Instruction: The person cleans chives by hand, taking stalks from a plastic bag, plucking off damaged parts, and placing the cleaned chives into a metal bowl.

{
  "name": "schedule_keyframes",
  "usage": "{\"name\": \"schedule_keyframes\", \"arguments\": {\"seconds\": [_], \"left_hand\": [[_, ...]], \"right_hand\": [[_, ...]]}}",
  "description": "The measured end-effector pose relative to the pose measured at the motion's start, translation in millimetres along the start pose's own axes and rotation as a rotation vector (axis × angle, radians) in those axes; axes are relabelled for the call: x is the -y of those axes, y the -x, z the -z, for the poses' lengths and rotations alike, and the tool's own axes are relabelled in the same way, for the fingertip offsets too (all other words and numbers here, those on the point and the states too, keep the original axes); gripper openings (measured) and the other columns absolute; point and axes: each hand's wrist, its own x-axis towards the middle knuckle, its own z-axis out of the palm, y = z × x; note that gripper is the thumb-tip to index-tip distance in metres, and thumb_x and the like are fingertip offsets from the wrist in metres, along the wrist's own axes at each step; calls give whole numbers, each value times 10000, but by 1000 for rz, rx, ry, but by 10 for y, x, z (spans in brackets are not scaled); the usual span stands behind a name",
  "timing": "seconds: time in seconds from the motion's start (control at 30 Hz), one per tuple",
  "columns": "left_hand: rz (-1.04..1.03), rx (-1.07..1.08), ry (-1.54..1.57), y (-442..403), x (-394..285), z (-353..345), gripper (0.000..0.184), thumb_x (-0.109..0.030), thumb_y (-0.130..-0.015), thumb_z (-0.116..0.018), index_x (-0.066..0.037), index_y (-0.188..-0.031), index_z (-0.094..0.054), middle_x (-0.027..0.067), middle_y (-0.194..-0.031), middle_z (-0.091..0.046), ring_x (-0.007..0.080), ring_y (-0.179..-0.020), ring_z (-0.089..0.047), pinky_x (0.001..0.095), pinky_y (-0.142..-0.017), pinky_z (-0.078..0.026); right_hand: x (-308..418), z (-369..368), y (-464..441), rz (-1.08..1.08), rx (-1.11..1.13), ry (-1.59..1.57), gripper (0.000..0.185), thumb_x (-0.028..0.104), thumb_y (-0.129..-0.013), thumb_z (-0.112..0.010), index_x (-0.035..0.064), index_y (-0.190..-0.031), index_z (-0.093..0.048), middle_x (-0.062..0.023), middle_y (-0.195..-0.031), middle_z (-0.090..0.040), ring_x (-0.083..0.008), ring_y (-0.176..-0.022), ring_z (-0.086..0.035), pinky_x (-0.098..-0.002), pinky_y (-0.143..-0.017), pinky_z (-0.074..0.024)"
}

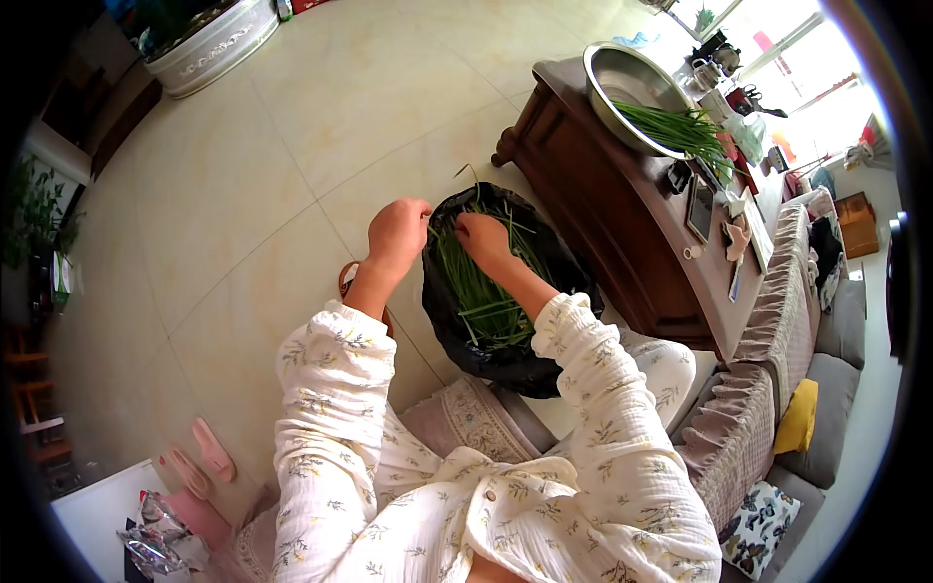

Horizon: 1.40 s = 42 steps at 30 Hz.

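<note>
A black plastic bag (449, 340) stands open on the floor before my knees. Long, thin green leaves that look like garlic chives (476, 287) fill it. My left hand (397, 236) is closed in a pinch at the bag's left rim. Its fingertips point toward the other hand, and a thin green strand shows close by. Over the upper part of the chives, my right hand (483, 240) is closed, fingers curled. What either hand holds is too small or hidden to make out. More chives (671, 128) lie over the rim of a steel basin (595, 87).
A dark wooden table (603, 204) on the right carries the basin, a phone (699, 208) and papers. Beyond it is a sofa (826, 408). Pink slippers (212, 450) lie on the tiled floor at lower left. A white planter (216, 49) stands at the far left.
</note>
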Motion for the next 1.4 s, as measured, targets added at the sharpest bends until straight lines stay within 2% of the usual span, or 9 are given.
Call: {"name": "schedule_keyframes", "arguments": {"seconds": [0.17, 0.27, 0.4, 0.57, 0.8, 0.9, 1.2, 1.3, 1.4], "left_hand": [[-14, -16, -5, -13, 42, -54, 142, -86, -772, -602, -50, -880, -686, 149, -819, -661, 324, -782, -628, 404, -682, -502], [-25, -25, 19, -23, 17, -72, 130, -100, -768, -615, -59, -867, -688, 146, -811, -659, 326, -774, -625, 411, -675, -502], [33, -28, 55, -35, -69, 35, 138, -119, -772, -625, -55, -878, -684, 136, -811, -665, 315, -773, -629, 403, -676, -502], [20, -27, 103, -76, -82, 22, 211, -141, -777, -624, -42, -958, -671, 120, -843, -680, 266, -748, -646, 358, -682, -505], [-49, 30, 214, -90, -202, -164, 223, -153, -790, -639, -31, -975, -667, 116, -835, -683, 232, -728, -651, 333, -675, -505], [-67, 66, 248, -88, -290, -245, 227, -153, -792, -641, -30, -980, -667, 115, -847, -686, 221, -737, -655, 326, -678, -507], [-105, 148, 330, -91, -518, -357, 239, -158, -822, -633, 0, -999, -658, 93, -855, -697, 166, -734, -658, 285, -682, -512], [-52, 278, 590, -100, -564, -440, 240, -169, -870, -606, -5, -1041, -649, 62, -881, -689, 135, -761, -646, 267, -703, -506], [73, 463, 1081, -55, -802, -381, 253, -187, -910, -581, -17, -1093, -625, 45, -940, -669, 125, -801, -634, 257, -736, -499]], "right_hand": [[141, -113, 193, 47, 95, -60, 180, 200, -688, -698, 73, -752, -589, -106, -720, -598, -330, -730, -590, -440, -609, -448], [205, -212, 220, -32, 128, 146, 186, 236, -681, -696, 95, -764, -608, -86, -744, -628, -306, -729, -600, -418, -611, -458], [208, -48, 242, -112, 180, 29, 216, 247, -687, -710, 66, -755, -612, -97, -737, -622, -292, -713, -597, -412, -603, -454], [87, 628, 500, -146, 206, -246, 199, 205, -723, -707, 31, -747, -612, -95, -700, -608, -248, -659, -591, -379, -579, -447], [319, 1756, 796, -141, -46, -699, 115, 52, -797, -666, -6, -778, -569, 27, -660, -526, -22, -607, -460, -197, -539, -387], [576, 2299, 881, -41, -165, -770, 78, 31, -815, -653, 10, -819, -577, 46, -699, -528, -14, -616, -489, -165, -545, -395], [986, 3510, 1130, 118, -296, -1011, 90, 55, -892, -559, -17, -941, -580, -67, -758, -630, -79, -544, -543, -187, -515, -445], [917, 3442, 1182, 35, -148, -1062, 156, 125, -918, -542, -18, -964, -582, -72, -742, -634, -66, -524, -525, -178, -485, -420], [711, 3063, 1151, -80, 87, -1073, 180, 153, -928, -532, -14, -967, -590, -29, -723, -616, -41, -533, -517, -168, -491, -409]]}}
